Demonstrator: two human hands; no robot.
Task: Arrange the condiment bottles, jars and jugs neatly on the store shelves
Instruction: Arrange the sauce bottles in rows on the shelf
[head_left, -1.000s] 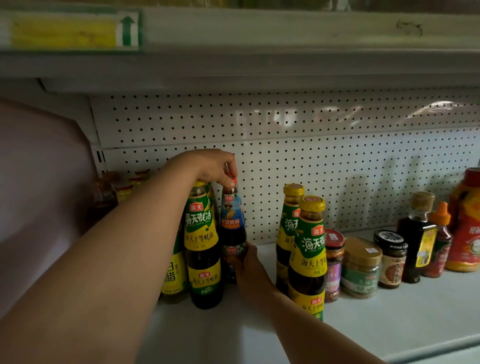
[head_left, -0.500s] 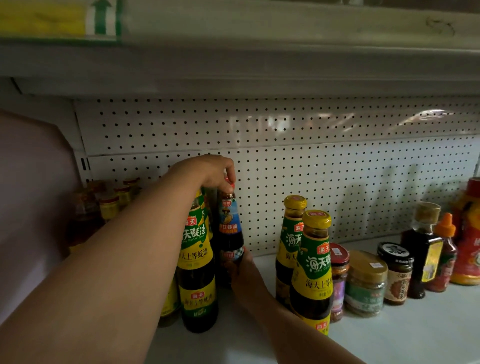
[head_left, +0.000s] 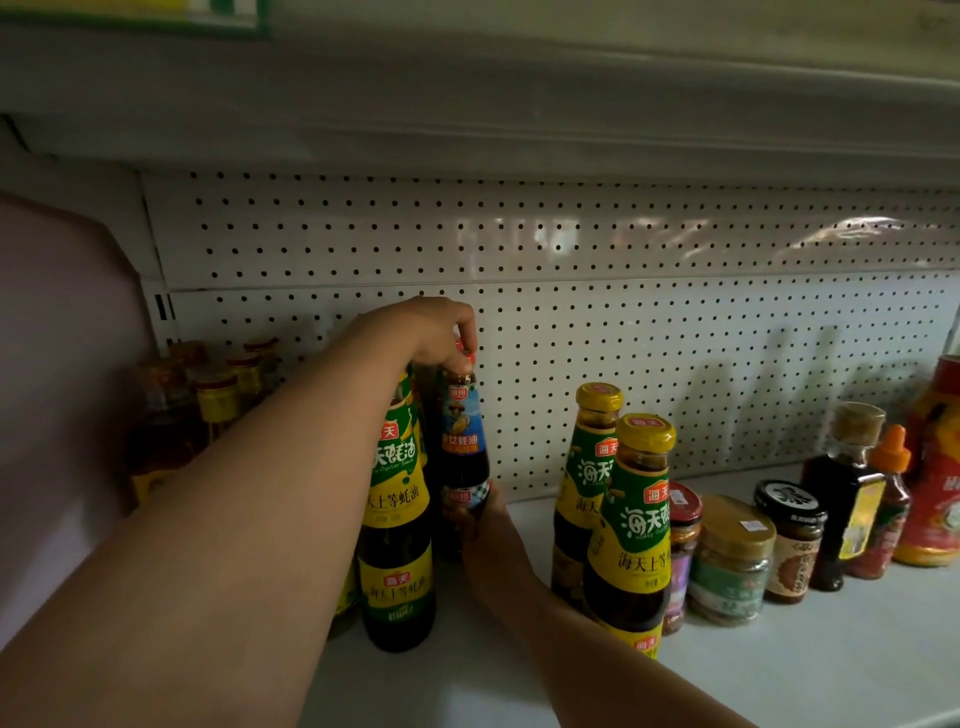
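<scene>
At the far left, against the side wall, a cluster of amber glass bottles with yellow and red caps (head_left: 218, 410) stands packed toward the back of the white metal shelf (head_left: 810, 670), likely a group already put in its place. Next comes a tall dark glass bottle with a green and yellow label (head_left: 397, 525), standing upright near the shelf's front, with more of its kind half hidden behind it.

Just to its right and further back is the slim dark sauce bottle with a blue label and red cap (head_left: 464, 447), the thing in hand. The left hand (head_left: 436, 332) reaches over the green-labelled bottle and pinches the red cap from above with curled fingertips, which steadies the top. The right hand (head_left: 485, 525) wraps its fingers round the lower body near the base, so the bottle is controlled at both ends; this looks like a grip for sliding or turning it into line with its label outward without knocking its neighbours. Whether its base rests on the shelf is hidden by the hand.

Past a gap stands a pair of dark glass bottles with yellow caps and green labels (head_left: 631, 519), one behind the other, probably the start of a row. Further right are a short red-lidded jar (head_left: 683, 551), a squat jar with a tan lid (head_left: 735, 561), a black-lidded jar (head_left: 792, 540), a dark flask-shaped bottle (head_left: 844, 493), a small red squeeze bottle with an orange tip (head_left: 885, 504) and a large red jug (head_left: 935, 467), loosely lined up and seemingly awaiting sorting.
</scene>
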